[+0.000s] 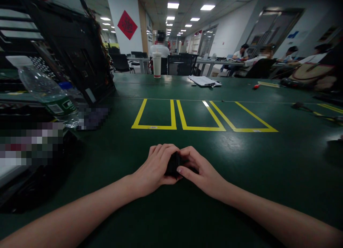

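Between my two hands is a small black object, low over the near middle of the green table; its kind does not show, as the fingers cover most of it. My left hand wraps round its left side, fingers over the top and thumb below. My right hand closes on it from the right, with the thumb at its near face and the index finger at the upper edge. Beyond the hands, yellow tape outlines mark three bays on the tabletop.
At left stand a plastic bottle and a large black frame. Near the far edge are a white cup and a clipboard. A red-ended item and dark cables lie at right. Several people sit farther back.
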`<action>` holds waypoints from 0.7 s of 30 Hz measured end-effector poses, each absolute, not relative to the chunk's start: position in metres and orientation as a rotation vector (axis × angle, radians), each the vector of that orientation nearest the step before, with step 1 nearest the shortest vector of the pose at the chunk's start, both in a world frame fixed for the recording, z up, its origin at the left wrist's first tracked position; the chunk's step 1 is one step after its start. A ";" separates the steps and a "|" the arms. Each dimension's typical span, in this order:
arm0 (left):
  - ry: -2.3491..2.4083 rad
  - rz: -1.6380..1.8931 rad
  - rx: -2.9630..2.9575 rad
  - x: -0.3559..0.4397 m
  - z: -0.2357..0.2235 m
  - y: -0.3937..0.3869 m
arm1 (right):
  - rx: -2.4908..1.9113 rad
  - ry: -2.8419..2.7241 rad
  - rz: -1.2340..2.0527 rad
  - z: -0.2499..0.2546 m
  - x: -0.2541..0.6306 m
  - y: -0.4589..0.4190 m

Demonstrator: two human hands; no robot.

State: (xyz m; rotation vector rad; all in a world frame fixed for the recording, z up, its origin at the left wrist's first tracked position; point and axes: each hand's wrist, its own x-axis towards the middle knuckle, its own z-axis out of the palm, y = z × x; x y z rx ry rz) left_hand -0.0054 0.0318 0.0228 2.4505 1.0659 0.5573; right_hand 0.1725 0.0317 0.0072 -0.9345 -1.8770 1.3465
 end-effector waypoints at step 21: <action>1.077 0.577 2.470 -0.004 0.020 0.033 | -0.882 -1.812 1.401 0.006 0.173 0.032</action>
